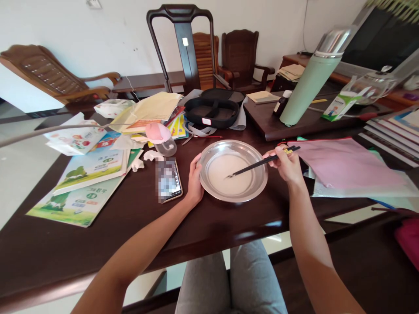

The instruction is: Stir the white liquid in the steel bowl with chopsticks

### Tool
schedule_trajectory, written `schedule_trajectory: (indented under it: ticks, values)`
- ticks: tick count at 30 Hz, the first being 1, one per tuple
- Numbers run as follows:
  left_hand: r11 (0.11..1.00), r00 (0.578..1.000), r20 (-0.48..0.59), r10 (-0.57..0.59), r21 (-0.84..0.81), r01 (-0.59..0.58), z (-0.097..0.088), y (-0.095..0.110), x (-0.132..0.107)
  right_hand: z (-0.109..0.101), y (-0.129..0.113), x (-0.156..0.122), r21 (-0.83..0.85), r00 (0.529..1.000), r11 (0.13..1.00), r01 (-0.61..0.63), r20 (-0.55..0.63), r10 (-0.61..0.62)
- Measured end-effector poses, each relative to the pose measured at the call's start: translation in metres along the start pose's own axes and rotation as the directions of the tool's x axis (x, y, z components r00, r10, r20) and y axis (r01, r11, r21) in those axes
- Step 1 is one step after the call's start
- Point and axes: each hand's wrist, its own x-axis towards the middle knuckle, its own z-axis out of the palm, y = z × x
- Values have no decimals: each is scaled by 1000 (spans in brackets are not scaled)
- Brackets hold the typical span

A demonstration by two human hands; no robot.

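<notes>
Gleaming silver, the round metal bowl point(259, 174) holds whitish contents point(229, 184).

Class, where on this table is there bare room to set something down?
Free: the tabletop between the green book, phone and left forearm, and a smaller strip between the bowl and the tabletop's near edge. Crowded: behind the bowl, with the black case and papers, and right of the right hand, with the pink folder.

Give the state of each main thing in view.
Round silver metal bowl: containing something white
Slim black chopsticks: held, pointing into the bowl
Left hand: against the bowl's side
Right hand: gripping chopsticks
Tall green flask: capped
Rectangular phone: screen lit
Small dark bottle: capped
Grey television: screen dark
</notes>
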Motion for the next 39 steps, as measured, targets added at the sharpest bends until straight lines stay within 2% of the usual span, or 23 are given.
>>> schedule_trajectory:
  ticks: [2,4,8,10,16,18,21,23,26,28,29,30,32,35,37,39]
  values:
    - [1000,1000,1,1,-2,-1,0,0,0,-4,-1,1,-2,995,999,40,-91,-40]
    - [1000,1000,-2,-2,1,2,-1,0,0,-7,-1,2,-3,991,998,61,-121,-61]
    - [1000,1000,6,7,20,-7,-2,-1,1,-1,0,-1,25,999,1000,-11,33,10]
    - [1000,1000,16,19,24,-19,-2,-2,1,3,1,-2,29,998,1000,-8,69,6]
    - [1000,1000,7,-4,19,4,-1,-2,1,-10,1,3,-51,983,996,80,-160,-87]
    - [1000,1000,1,-15,16,15,-1,-1,0,-10,1,2,-24,994,999,45,-96,-47]
    - [1000,1000,-6,-16,7,16,0,0,0,-2,1,-1,29,997,999,-33,70,31]
    - [1000,1000,-3,-5,2,5,0,0,0,2,1,-2,48,996,998,-31,90,26]
    - [1000,1000,2,8,5,-8,0,0,0,-3,4,2,40,999,999,30,-47,-28]
    - [1000,1000,0,6,9,-6,0,0,0,-10,6,5,25,985,997,68,-161,-63]
    - [1000,1000,-1,3,11,-3,0,0,0,-12,6,6,27,980,997,77,-183,-71]
    - [1000,1000,-1,2,12,-2,-1,0,-1,-13,6,6,33,983,997,73,-174,-67]
    - [1000,1000,0,3,15,-3,-1,0,-1,-10,5,3,46,998,999,19,-67,-16]
    - [999,1000,5,6,32,-6,0,1,-1,0,2,-3,62,994,997,-41,100,35]
    - [999,1000,6,9,46,-9,0,2,-1,3,3,-3,73,996,997,-21,88,15]
    - [999,1000,-4,10,52,-9,1,3,-1,0,4,0,73,1000,997,23,-12,-22]
